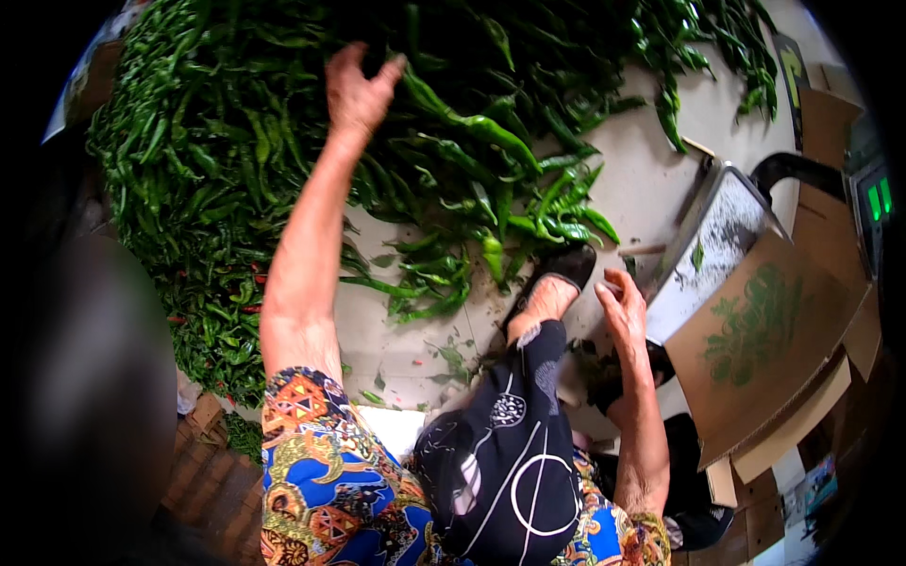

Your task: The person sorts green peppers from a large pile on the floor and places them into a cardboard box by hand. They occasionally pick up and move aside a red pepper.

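In the head view, the left hand [357,90] reaches far out over the heap of green peppers [236,160] that covers the far and left part of the pale floor [642,179]. Its fingers are spread and curled down into the pile, thumb out to the right beside one long pepper [467,118]; whether anything is actually pinched cannot be told, since the fingertips sink into dark shadow among the peppers. The heap runs off the top and left edges of the picture, so its full extent is cut off.

The right hand [625,307] hangs low near the right side of the floor, fingers loosely opened and bent, just beside the lower corner of a metal tray [717,236]. What it touches, if anything, is hard to make out. A cardboard box [764,349] with a green print overlaps the tray's near end. A sandalled foot [552,292] rests on the floor between hands, among scattered leaf scraps [453,354].
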Demonstrator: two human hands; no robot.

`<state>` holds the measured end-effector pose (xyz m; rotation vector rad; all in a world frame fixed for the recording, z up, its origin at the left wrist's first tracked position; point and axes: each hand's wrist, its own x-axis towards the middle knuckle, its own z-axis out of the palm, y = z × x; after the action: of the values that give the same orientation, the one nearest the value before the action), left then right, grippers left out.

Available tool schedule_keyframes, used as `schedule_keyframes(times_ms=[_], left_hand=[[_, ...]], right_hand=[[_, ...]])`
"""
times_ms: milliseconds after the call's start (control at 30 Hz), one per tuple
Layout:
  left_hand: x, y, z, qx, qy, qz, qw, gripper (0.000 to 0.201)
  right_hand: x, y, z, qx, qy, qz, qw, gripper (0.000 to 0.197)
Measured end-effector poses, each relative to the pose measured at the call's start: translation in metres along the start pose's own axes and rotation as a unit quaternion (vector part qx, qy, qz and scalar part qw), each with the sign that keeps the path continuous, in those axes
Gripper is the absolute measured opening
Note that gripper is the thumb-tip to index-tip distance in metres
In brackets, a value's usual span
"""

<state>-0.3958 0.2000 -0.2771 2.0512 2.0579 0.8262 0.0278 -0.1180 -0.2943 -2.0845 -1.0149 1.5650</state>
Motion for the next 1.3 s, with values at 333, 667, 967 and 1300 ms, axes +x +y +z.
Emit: schedule_keyframes(times_ms=[333, 667, 967, 1300], left_hand=[[-0.04, 0.025, 0.034, -0.007, -0.097, -0.006, 0.995, 0.067], [-0.123, 0.113, 0.014, -0.35, -0.333, -0.17, 0.859, 0.064], [-0.09, 0.084, 0.09, 0.005, -0.147, 0.117, 0.982, 0.054], [-0.154, 0.163, -0.015, -0.364, -0.326, -0.085, 0.868, 0.051]], right_hand=[[0.022, -0.005, 0.03, 0.22, 0.054, 0.129, 0.965, 0.06], [0.033, -0.014, 0.009, 0.348, 0.022, 0.125, 0.929, 0.077], [0.046, -0.015, 0.017, 0.442, -0.017, 0.124, 0.888, 0.079], [0.057, -0.005, 0.007, 0.499, 0.011, 0.12, 0.858, 0.073]])
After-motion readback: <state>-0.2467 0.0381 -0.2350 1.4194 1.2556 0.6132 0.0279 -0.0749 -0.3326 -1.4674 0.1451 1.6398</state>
